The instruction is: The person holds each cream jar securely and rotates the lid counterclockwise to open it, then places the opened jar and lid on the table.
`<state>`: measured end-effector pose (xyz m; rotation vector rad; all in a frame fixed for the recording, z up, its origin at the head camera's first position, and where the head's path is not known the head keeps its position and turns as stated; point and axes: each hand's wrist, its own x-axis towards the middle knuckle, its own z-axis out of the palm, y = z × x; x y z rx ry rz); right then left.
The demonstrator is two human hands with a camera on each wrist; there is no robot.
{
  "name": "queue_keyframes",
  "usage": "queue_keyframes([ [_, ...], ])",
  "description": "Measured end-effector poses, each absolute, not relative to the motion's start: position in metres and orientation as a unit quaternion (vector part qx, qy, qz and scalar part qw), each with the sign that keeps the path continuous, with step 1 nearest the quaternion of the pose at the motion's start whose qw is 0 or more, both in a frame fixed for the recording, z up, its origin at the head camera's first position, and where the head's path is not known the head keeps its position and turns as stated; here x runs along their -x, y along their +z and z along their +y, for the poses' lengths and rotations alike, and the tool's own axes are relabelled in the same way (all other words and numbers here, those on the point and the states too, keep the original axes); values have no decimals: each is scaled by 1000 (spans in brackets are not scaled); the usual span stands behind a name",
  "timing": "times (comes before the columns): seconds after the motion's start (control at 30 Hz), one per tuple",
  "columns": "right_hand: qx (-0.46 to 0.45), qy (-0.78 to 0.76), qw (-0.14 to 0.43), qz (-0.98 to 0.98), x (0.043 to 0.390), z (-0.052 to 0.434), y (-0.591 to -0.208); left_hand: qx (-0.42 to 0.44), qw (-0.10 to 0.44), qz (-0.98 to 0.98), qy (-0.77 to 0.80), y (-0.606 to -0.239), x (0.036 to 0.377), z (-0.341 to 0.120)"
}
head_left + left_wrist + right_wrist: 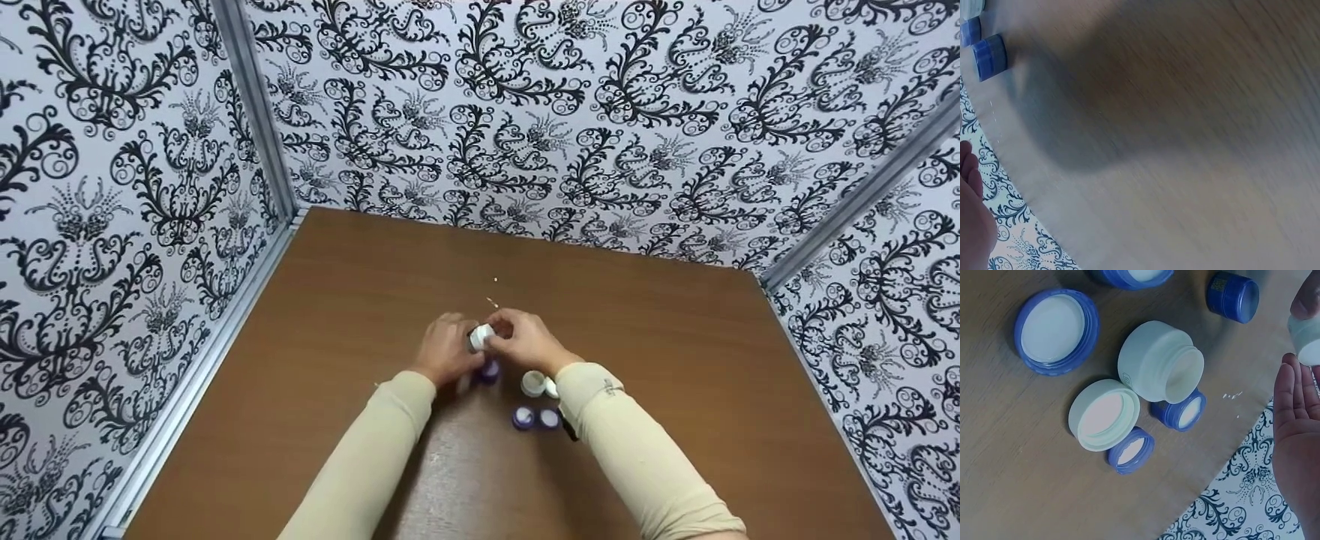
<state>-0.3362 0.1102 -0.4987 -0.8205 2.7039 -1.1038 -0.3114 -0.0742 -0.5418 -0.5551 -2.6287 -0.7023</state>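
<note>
Both hands meet over the middle of the brown table. Between them is a small white jar, gripped by my left hand from the left and pinched by my right hand from the right. The right wrist view shows that jar at the right edge, between the thumb and fingers. Only the edge of my left hand shows in the blurred left wrist view.
Under the hands stands a purple jar. Near my right wrist are a white jar on its side, a white lid, a large blue lid, small blue lids and a blue jar. Patterned walls enclose the table.
</note>
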Motion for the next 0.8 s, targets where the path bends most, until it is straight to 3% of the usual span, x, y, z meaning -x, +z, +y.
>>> queue_keyframes([
  [0.17, 253, -334, 28, 907, 338, 110, -502, 203, 193, -931, -235, -541, 309, -74],
  [0.47, 242, -320, 42, 915, 339, 110, -503, 208, 211, -931, -212, -540, 307, -74],
  [0.8, 255, -361, 47, 896, 334, 108, -500, 201, 184, -939, -208, -537, 303, -77],
])
